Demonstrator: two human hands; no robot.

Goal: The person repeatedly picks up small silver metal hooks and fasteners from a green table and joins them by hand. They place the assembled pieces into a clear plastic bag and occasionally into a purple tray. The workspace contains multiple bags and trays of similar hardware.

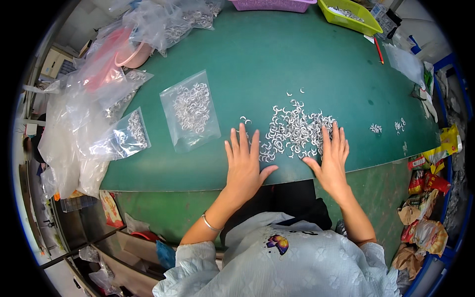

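A heap of small silvery crescent-shaped pieces (295,127) lies spread on the green tabletop (237,64). My left hand (244,162) is flat with its fingers apart at the heap's left edge, a few pieces by its fingertips. At the heap's right edge, my right hand (333,156) lies open, its fingertips touching or just over the outer pieces. Neither hand grips anything. Left of my left hand lies a clear plastic bag (192,110) with many of the same pieces inside. Two small groups of pieces (376,128) sit farther right.
Clear bags of pieces (136,128) and a pink bowl (133,55) crowd the table's left side. A purple basket (272,4) and a yellow-green basket (349,17) stand at the far edge. A red pencil (378,50) lies at the far right. Colourful packets (428,182) fill the right side.
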